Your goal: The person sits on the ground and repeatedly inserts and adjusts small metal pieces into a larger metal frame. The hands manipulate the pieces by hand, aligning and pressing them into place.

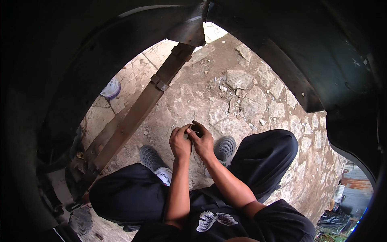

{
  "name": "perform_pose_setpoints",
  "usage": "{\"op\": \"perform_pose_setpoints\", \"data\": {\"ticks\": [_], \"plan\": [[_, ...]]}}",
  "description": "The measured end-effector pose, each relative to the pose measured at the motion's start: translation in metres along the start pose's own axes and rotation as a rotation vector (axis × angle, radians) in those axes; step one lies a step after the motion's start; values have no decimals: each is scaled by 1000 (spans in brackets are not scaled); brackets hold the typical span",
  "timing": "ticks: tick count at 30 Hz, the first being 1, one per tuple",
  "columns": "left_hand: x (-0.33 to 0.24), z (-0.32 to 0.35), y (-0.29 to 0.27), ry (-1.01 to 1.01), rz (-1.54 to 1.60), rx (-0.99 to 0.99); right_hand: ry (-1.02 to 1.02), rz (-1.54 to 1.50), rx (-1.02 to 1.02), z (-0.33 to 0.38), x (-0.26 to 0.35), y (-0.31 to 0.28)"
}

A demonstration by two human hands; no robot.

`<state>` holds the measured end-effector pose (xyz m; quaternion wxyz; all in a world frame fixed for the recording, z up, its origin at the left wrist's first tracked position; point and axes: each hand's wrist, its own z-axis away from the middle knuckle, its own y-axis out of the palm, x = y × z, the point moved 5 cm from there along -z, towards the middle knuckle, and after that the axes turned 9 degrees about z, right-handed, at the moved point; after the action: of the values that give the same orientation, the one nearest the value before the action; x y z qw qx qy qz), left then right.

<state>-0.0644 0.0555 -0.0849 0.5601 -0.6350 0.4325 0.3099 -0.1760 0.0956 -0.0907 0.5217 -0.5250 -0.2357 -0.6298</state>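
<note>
My left hand [179, 142] and my right hand [202, 142] meet in front of me above my knees. Together they pinch a small dark metal part [194, 129], ring-like, mostly hidden by the fingers. I am crouched on cracked stone ground [201, 97], in black trousers and grey perforated clogs [225, 147]. A long rusty brown leaf spring [139, 109] with a clamp band runs diagonally to the left of my hands, out of their reach.
A dark curved vehicle wheel arch [306, 60] frames the view overhead and at both sides. A white and purple tub [111, 88] stands on the ground at far left. Loose stone chips [238, 82] lie ahead. Clutter and a brick wall [354, 183] show at lower right.
</note>
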Motion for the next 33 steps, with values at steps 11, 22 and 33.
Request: {"op": "perform_pose_setpoints", "data": {"ticks": [11,22,33], "plan": [[-13,-21,-27,-91,520,146,97,-809,-105,-3,-2,26],[26,-12,-29,-632,967,-84,-89,-525,-121,5,3,52],[34,-8,-30,-644,1090,-125,57,-665,-2,7,-3,66]]}}
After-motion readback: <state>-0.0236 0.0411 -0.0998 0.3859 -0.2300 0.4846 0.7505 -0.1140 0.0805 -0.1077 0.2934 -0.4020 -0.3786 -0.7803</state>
